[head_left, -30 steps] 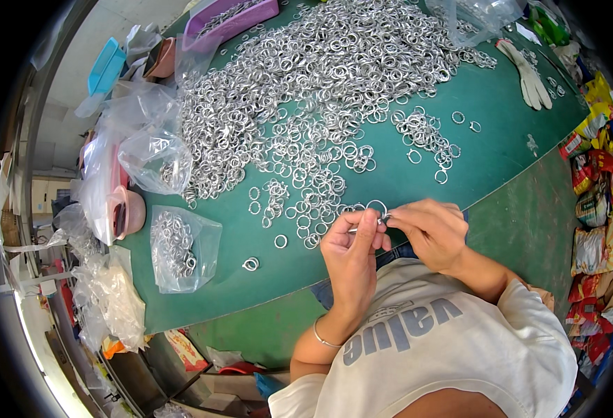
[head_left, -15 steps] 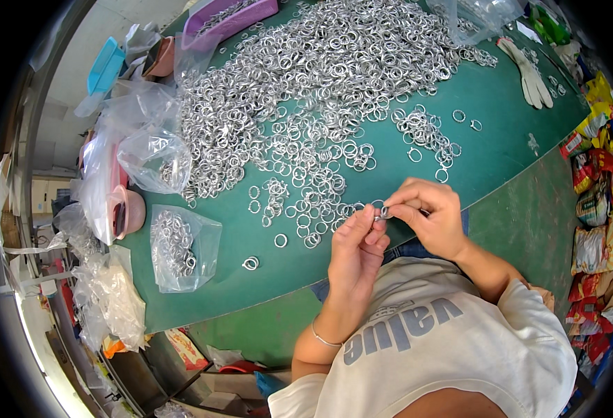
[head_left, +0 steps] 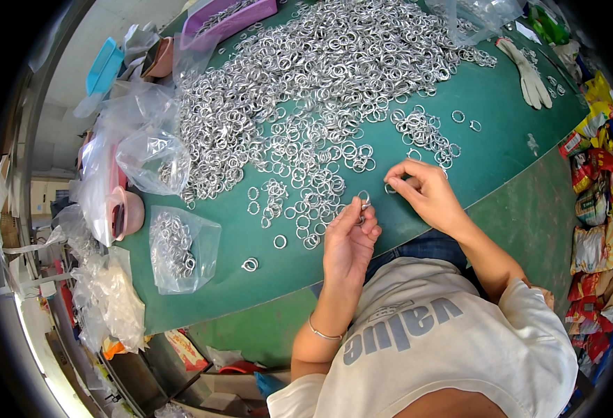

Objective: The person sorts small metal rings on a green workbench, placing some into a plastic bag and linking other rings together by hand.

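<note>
My left hand (head_left: 348, 240) is closed around a few silver metal rings (head_left: 365, 200), which stick up between thumb and fingers near the table's front edge. To its right, my right hand (head_left: 426, 194) pinches a single metal ring (head_left: 389, 187) between thumb and forefinger, apart from the left hand. A great heap of metal rings (head_left: 320, 63) covers the far part of the green table (head_left: 278, 275). Looser rings (head_left: 313, 184) spread from it toward my left hand. A small cluster of rings (head_left: 425, 131) lies just beyond my right hand.
On the left lie a clear bag of rings (head_left: 181, 251), a pink container (head_left: 131, 210) and crumpled plastic bags (head_left: 139, 132). A purple tray (head_left: 230, 24) and a blue tray (head_left: 104, 66) stand farther back. A white glove (head_left: 526, 73) rests at the far right. Colourful packages (head_left: 595, 209) line the right side.
My hands have moved apart. The right one has gone right and away from me with a ring in its fingertips; the left has shifted slightly left, still holding rings.
</note>
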The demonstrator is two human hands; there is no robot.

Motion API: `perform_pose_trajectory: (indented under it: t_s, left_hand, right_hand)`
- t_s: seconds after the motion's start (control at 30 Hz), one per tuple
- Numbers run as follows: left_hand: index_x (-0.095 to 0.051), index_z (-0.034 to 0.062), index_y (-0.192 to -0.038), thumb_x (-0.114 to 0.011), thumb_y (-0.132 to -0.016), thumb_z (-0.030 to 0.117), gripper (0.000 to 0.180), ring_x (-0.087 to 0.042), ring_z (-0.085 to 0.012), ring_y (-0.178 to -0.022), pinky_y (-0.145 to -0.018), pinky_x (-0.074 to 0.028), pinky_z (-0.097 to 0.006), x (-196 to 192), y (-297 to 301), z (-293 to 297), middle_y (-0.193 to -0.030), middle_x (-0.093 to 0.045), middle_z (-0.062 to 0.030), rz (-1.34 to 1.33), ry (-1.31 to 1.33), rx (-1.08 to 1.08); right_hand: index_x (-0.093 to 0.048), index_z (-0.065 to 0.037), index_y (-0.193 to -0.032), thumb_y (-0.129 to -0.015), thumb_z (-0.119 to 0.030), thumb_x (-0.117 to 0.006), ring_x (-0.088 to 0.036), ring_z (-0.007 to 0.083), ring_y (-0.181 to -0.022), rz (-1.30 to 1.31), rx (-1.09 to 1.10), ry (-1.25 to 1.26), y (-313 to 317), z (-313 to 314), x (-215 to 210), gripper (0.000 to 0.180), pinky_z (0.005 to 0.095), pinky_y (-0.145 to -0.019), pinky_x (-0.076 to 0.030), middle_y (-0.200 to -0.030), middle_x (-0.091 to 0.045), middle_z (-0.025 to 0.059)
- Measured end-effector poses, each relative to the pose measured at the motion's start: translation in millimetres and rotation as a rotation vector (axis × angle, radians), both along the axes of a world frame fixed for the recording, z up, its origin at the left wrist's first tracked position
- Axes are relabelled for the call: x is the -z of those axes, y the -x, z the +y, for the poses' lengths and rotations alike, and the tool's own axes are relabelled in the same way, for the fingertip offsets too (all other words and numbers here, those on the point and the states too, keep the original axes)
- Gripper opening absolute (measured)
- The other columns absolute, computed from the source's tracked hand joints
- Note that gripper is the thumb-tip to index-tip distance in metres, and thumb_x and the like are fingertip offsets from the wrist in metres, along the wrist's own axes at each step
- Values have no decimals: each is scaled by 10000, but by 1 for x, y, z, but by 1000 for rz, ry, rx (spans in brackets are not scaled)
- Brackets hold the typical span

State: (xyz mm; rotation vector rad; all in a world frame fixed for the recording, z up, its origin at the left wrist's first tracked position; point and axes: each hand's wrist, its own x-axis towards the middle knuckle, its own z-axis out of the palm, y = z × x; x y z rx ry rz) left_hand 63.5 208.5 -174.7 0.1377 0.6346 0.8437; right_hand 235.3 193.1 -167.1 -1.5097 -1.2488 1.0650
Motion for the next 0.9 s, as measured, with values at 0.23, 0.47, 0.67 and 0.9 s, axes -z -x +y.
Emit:
perform_pose_trajectory:
  t_s: [0.23, 0.47, 0.67, 0.9]
  left_hand:
    - [-587, -3, -900, -541, -923, 159, 170, -532, -101, -644, -601, -477, -252, 8, -5, -1, -780, -593, -60, 238, -166, 10]
    - [-586, -43, -932, -517, -932, 127, 183, -542, -100, -650, -581, -464, -238, -4, -11, -8, -810, -611, -71, 436, -440, -13]
    - [-578, -52, -1021, -520, -908, 33, 153, -496, -62, -603, -536, -401, -188, -6, -15, -11, -798, -594, -45, 693, -738, 127]
    - [-519, -52, -1148, -488, -903, -3, 252, -506, -73, -674, -567, -417, -195, 5, -7, -5, -889, -575, -64, 681, -699, 40]
  right_hand:
    - [-597, 2, -979, -946, -198, -482, -405, 67, -558, 768, 98, 76, -2, 2, 7, 233, 195, -466, -323, -859, -528, 29]
    - [-544, 22, -1074, -958, -305, -415, -545, 224, -971, 1701, 59, 374, 3, -5, 23, 370, 343, -866, -442, -1009, -579, 118]
    - [-532, 42, -1105, -946, -319, -423, -530, 257, -1055, 1643, 56, 369, 15, -7, 13, 409, 364, -939, -413, -1101, -572, 159]
    - [-467, 68, -1203, -930, -155, -444, -490, 273, -1150, 1380, 69, 295, 14, -13, 6, 354, 379, -1018, -366, -1225, -508, 205]
